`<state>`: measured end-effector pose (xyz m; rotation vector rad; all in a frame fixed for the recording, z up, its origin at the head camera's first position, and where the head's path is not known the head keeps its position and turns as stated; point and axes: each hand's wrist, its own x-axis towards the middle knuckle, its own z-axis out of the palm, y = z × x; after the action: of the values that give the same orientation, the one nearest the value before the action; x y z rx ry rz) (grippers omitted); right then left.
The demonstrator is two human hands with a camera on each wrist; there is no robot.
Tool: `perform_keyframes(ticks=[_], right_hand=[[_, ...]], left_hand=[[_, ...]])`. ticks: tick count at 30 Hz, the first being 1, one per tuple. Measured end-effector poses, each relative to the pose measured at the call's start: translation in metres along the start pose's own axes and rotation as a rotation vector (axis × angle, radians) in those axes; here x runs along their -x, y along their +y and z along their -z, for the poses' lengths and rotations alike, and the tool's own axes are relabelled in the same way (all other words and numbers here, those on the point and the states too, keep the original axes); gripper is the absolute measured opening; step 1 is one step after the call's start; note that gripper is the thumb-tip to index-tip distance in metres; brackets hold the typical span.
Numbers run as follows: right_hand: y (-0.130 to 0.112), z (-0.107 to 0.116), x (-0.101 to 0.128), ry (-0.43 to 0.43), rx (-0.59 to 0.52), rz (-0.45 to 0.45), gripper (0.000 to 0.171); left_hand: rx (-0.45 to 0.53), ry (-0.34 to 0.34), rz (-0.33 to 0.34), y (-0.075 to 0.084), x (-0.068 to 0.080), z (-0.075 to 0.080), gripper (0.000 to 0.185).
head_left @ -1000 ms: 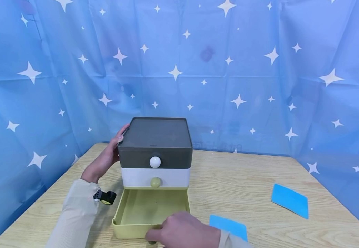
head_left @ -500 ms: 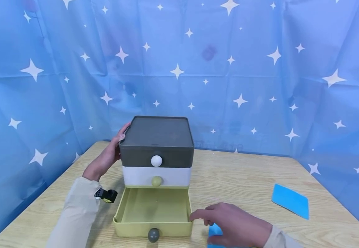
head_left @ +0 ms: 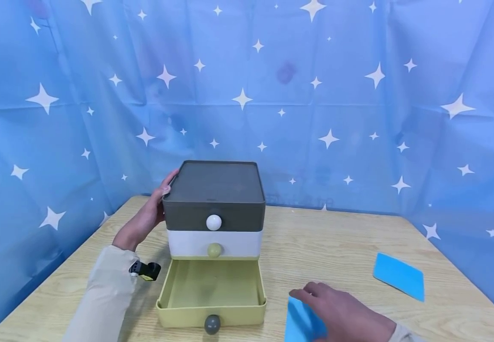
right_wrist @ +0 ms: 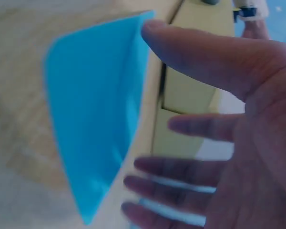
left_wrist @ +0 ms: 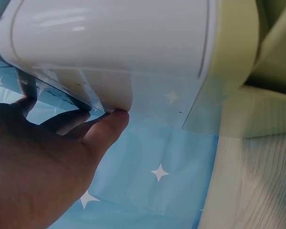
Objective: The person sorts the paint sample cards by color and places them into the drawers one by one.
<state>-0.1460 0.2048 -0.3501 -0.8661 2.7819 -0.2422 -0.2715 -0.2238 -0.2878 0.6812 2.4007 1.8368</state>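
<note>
A small drawer cabinet (head_left: 214,183) has a dark grey top tier, a white middle tier and a yellow-green bottom drawer (head_left: 210,297), which is pulled out and bare inside. My left hand (head_left: 146,218) rests on the cabinet's left side; in the left wrist view its fingertips (left_wrist: 115,119) touch the glossy wall. At the front right, my right hand (head_left: 342,311) reaches over a blue card (head_left: 300,323) on the table. The right wrist view, somewhat blurred, shows the thumb (right_wrist: 190,50) at a corner of that card and the other fingers spread apart; firm contact is hard to tell.
A second blue card (head_left: 399,277) lies farther right on the wooden table (head_left: 315,247). The open drawer's grey knob (head_left: 212,324) sticks out toward the front. Behind the table hangs a blue curtain (head_left: 212,109) with white stars.
My right hand has let go of the drawer's front knob and moved right to the nearer blue card. The drawer stays pulled out. My left hand keeps its place on the cabinet.
</note>
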Motion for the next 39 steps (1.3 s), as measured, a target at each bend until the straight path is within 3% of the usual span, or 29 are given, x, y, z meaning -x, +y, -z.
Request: perform_keyframes(ticks=[4,13,22,31,39], right_hand=[[0.006,-0.008,0.0,-0.022,0.063,-0.003,0.09],[0.006,-0.011,-0.002,0.0,0.053,0.071,0.077],[0.005,-0.011,-0.003,0.1,0.054,0.171,0.072],[-0.001,0.002,-0.004,0.02,-0.028,0.107,0.074],[-0.006,0.02,-0.001,-0.011,-0.092,0.078,0.061]], left_hand=[[0.001,0.001,0.003,0.001,-0.001,0.0,0.06],[0.0,0.007,0.008,0.001,-0.001,0.001,0.059],[-0.001,0.002,0.007,0.0,-0.003,0.0,0.059],[-0.001,0.004,0.018,0.0,-0.002,0.001,0.059],[-0.005,0.012,0.023,-0.001,-0.001,0.0,0.059]])
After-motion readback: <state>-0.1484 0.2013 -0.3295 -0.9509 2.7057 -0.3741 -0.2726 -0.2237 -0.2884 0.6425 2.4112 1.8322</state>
